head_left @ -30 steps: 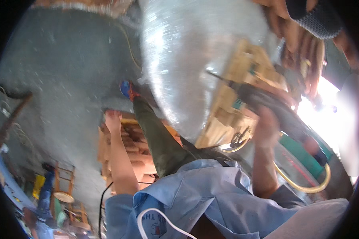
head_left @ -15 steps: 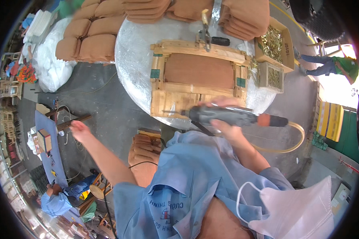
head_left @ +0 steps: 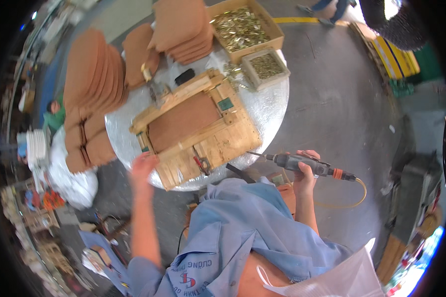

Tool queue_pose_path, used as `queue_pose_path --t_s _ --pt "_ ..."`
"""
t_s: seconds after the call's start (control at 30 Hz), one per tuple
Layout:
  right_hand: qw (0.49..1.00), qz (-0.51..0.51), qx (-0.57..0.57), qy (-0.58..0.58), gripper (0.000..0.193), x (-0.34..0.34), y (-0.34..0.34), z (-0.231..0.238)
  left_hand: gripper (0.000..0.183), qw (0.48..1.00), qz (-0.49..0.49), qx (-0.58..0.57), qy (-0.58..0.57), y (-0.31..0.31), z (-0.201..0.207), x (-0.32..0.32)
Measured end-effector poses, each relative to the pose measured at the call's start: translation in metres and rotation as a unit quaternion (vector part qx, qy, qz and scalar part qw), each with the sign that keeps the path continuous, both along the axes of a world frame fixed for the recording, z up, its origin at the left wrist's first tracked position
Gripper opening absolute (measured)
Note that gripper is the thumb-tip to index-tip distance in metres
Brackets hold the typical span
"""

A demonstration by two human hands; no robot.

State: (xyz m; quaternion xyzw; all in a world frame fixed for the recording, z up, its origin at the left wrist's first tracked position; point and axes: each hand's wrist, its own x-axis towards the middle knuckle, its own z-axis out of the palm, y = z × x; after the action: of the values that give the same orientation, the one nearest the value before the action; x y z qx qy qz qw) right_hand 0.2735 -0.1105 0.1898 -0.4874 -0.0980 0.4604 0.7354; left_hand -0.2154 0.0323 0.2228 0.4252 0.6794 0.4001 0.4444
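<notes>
My right hand is closed round a grey air screwdriver with an orange ring, its long bit pointing left toward the wooden jig. A brown cushion panel lies inside the jig's frame. My left hand is beside the jig's near left corner; motion smears its fingers, and whether it touches the wood I cannot tell. On the jig's near board sits a small clamp with a red handle. A second clamp with a pale yellow handle stands at the far side.
The round table is wrapped in clear film. Stacks of brown cushions stand at its far left. A cardboard box of brass-coloured hardware and a smaller tray of screws sit far right. A yellow hose trails from the screwdriver.
My view has turned toward the right. My left hand has come from far out on the left to the jig's corner. The screwdriver has moved off the jig to its right side.
</notes>
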Motion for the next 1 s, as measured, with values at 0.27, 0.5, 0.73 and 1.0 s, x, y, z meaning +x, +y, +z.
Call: queue_pose_path --t_s 0.27,0.5,0.73,1.0 --pt "0.996 -0.043 -0.048 0.061 0.049 -0.004 -0.008 -0.019 0.019 0.964 -0.041 -0.061 -0.257 0.192 -0.206 0.331" --pt "0.99 -0.064 -0.095 -0.081 0.045 -0.001 -0.041 -0.05 0.024 0.994 -0.085 0.008 -0.075 0.255 -0.209 0.35" --pt "0.984 0.059 -0.103 -0.136 0.044 -0.014 0.016 -0.071 0.018 0.991 -0.125 0.022 -0.052 0.076 -0.192 0.223" --pt "0.968 0.161 -0.034 -0.191 0.045 -0.051 0.107 -0.122 0.025 0.98 0.033 -0.155 -0.12 -0.064 -0.178 0.159"
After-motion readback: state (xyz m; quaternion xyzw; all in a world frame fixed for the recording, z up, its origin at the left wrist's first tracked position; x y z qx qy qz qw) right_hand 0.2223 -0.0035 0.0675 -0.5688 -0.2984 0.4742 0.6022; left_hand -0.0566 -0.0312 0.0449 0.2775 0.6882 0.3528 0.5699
